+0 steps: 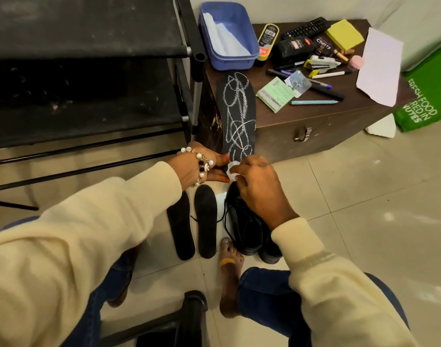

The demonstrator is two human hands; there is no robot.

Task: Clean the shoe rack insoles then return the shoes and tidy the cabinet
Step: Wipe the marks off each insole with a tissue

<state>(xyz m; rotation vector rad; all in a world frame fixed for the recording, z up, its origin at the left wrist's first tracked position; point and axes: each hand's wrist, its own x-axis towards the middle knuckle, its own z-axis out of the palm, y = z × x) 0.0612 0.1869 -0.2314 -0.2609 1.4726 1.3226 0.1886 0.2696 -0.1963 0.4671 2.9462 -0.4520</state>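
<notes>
A black insole [237, 113] covered in white chalk scribbles stands tilted away from me. My left hand [202, 166] grips its lower end. My right hand [257, 186] pinches a small white wipe [232, 171] pressed against the insole's bottom part. Two plain black insoles [180, 226] [206, 221] lie side by side on the tiled floor below. A pair of black laced shoes [247, 226] sits under my right wrist, partly hidden by it. The black shoe rack [89, 46] stands at the left, its fabric shelves bare and dusty.
A brown cabinet [314, 131] at the right carries a blue tub [229, 36] with white tissues, polish bottles, pens, a remote, a yellow sponge and a white paper. A green bag [424, 96] leans at the far right. My bare foot [230, 266] rests by the shoes.
</notes>
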